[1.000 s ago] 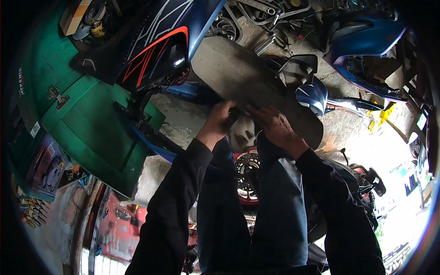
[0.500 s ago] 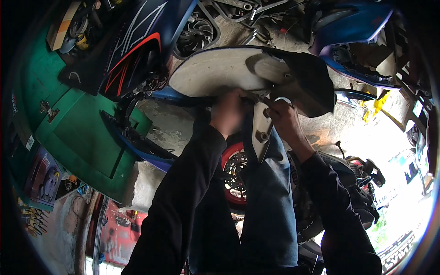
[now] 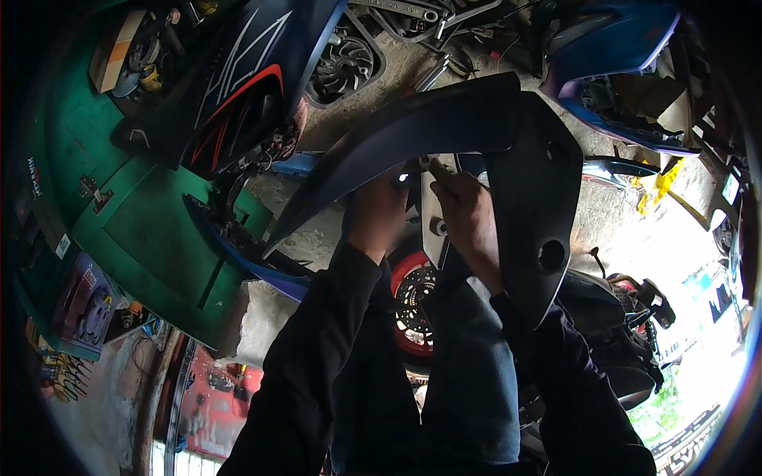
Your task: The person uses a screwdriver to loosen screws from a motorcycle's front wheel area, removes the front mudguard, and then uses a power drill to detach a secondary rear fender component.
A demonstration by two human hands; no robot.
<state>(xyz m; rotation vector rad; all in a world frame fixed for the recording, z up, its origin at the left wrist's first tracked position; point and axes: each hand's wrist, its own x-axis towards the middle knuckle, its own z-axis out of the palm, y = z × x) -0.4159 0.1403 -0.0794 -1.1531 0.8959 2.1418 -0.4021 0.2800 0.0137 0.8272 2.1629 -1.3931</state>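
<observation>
A cluttered motorcycle workshop with a rough concrete floor (image 3: 357, 119) fills the view, a large green metal door (image 3: 135, 230) taking up the left side. A dark blue fairing with red and white stripes (image 3: 230, 87) lies at the upper left, and another blue body panel (image 3: 627, 71) at the upper right, with a black engine cover (image 3: 345, 67) on the floor between them. Held up in the middle is a long, curved dark body panel (image 3: 476, 135), its broad end with a round hole hanging down on the right. Below it sits a wheel with a red rim and brake disc (image 3: 413, 301). The left hand (image 3: 377, 210) grips the panel's lower edge from beneath, fingers curled around it. The right hand (image 3: 468, 214) is closed at the same edge beside a small pale bracket (image 3: 432, 214), fingertips pinched where panel and bracket meet; what they pinch is too small to tell.
</observation>
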